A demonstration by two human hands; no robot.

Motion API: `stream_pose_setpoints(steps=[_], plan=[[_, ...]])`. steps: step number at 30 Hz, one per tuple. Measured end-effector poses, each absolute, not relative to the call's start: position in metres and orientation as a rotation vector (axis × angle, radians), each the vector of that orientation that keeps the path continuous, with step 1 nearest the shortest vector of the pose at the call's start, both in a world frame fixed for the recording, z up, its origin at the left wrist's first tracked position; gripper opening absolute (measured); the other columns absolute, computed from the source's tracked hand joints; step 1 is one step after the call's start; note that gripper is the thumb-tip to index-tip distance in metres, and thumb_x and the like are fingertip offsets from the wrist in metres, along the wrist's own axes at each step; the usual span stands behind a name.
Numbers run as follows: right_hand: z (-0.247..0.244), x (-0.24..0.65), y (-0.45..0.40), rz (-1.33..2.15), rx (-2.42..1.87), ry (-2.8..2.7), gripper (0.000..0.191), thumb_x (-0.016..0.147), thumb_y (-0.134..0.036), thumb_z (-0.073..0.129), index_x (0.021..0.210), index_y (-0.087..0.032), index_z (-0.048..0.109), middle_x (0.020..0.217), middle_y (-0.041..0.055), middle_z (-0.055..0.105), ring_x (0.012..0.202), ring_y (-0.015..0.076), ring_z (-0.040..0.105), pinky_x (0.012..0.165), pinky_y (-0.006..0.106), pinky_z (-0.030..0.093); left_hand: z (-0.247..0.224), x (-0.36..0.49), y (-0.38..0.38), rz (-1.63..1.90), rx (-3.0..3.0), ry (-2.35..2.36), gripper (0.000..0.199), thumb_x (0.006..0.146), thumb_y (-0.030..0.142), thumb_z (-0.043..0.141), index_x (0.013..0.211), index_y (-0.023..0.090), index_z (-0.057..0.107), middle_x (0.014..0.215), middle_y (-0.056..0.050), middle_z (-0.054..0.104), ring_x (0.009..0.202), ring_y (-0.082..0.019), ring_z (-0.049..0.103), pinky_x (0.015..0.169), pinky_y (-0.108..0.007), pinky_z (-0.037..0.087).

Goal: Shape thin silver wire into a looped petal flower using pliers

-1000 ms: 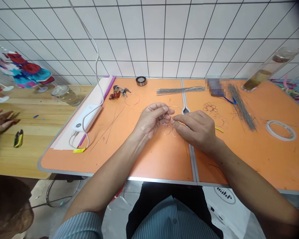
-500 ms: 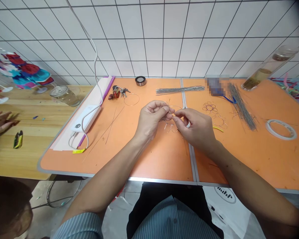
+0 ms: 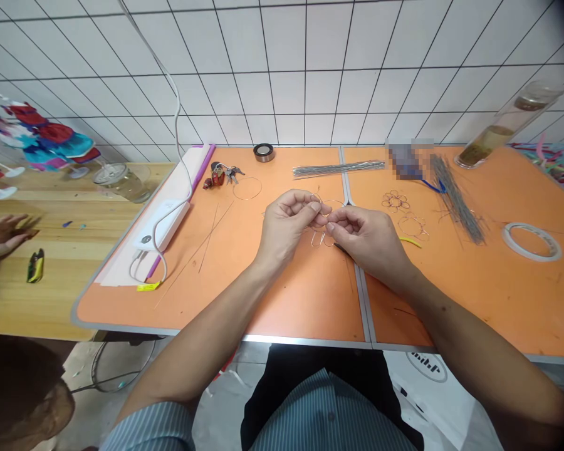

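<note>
Over the middle of the orange table (image 3: 272,313), my left hand (image 3: 289,222) pinches a thin wire piece (image 3: 318,238) bent into loops. My right hand (image 3: 366,235) is closed on the same wire, its fingertips close beside the left ones. Wire loops show below and above the fingertips; the part between the fingers is hidden. A flower-shaped wire piece (image 3: 395,200) and a round wire piece (image 3: 413,225) lie right of my hands. Behind them lies a bundle of straight wires (image 3: 338,168).
Keys (image 3: 228,172), black tape (image 3: 264,152) and a white power strip (image 3: 162,225) lie left. At right are a wire bundle (image 3: 458,200), a white ring (image 3: 532,242) and a glass bottle (image 3: 493,134). Another person's hand (image 3: 4,237) rests at far left near pliers (image 3: 36,266).
My right fingers have drawn in closer together at the wire, beside my left fingertips. At lower left, the other person's head has shifted slightly right.
</note>
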State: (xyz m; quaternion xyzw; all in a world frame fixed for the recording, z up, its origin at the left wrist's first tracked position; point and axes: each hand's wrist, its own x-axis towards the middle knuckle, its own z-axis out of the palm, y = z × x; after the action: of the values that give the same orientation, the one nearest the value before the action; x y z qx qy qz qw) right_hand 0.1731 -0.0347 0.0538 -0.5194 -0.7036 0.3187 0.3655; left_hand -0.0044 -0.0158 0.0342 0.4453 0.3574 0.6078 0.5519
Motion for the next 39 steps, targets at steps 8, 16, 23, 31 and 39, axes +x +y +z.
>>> stream_pose_setpoints(steps=[8, 16, 23, 31, 39], plan=[[0.0493, 0.1737, -0.0313, 0.784, -1.315, -1.785, 0.012, 0.092, -0.027, 0.069, 0.091, -0.021, 0.080, 0.079, 0.0010, 0.078, 0.067, 0.0153, 0.065, 0.063, 0.029, 0.047, 0.0339, -0.0049, -0.0157, 1.391, 1.033, 0.852, 0.024, 0.085, 0.034, 0.088, 0.096, 0.018, 0.075, 0.092, -0.006, 0.083, 0.070, -0.011, 0.072, 0.074, -0.026, 0.061], [0.0481, 0.1738, -0.0308, 0.777, -1.298, -1.796, 0.010, 0.092, -0.025, 0.070, 0.091, -0.022, 0.080, 0.080, 0.0010, 0.079, 0.068, 0.0160, 0.068, 0.065, 0.030, 0.050, 0.0312, -0.0059, -0.0140, 1.327, 0.996, 0.864, 0.031, 0.084, 0.039, 0.092, 0.102, 0.017, 0.079, 0.092, -0.005, 0.081, 0.071, -0.011, 0.070, 0.075, -0.027, 0.060], [0.0462, 0.1745, -0.0301, 0.778, -1.317, -1.773, 0.007, 0.090, -0.024, 0.071, 0.089, -0.021, 0.077, 0.078, 0.0010, 0.078, 0.070, 0.0179, 0.072, 0.069, 0.032, 0.054, 0.0298, -0.0069, -0.0145, 1.343, 1.078, 0.929, 0.028, 0.090, 0.045, 0.088, 0.088, 0.018, 0.080, 0.088, -0.004, 0.077, 0.080, -0.012, 0.069, 0.082, -0.025, 0.057], [0.0464, 0.1751, -0.0292, 0.719, -1.315, -1.834, 0.009, 0.091, -0.024, 0.070, 0.088, -0.021, 0.077, 0.078, 0.0009, 0.078, 0.068, 0.0169, 0.070, 0.063, 0.030, 0.049, 0.0307, -0.0055, -0.0132, 1.298, 1.041, 0.911, 0.027, 0.093, 0.042, 0.085, 0.085, 0.018, 0.078, 0.076, -0.002, 0.072, 0.064, -0.009, 0.059, 0.067, -0.022, 0.050], [0.0448, 0.1762, -0.0288, 0.718, -1.317, -1.830, 0.008, 0.091, -0.024, 0.070, 0.088, -0.022, 0.078, 0.080, 0.0013, 0.080, 0.069, 0.0172, 0.070, 0.064, 0.030, 0.049, 0.0343, -0.0051, -0.0137, 1.238, 0.943, 0.924, 0.028, 0.092, 0.041, 0.087, 0.081, 0.017, 0.078, 0.075, -0.002, 0.071, 0.063, -0.008, 0.058, 0.066, -0.021, 0.050]])
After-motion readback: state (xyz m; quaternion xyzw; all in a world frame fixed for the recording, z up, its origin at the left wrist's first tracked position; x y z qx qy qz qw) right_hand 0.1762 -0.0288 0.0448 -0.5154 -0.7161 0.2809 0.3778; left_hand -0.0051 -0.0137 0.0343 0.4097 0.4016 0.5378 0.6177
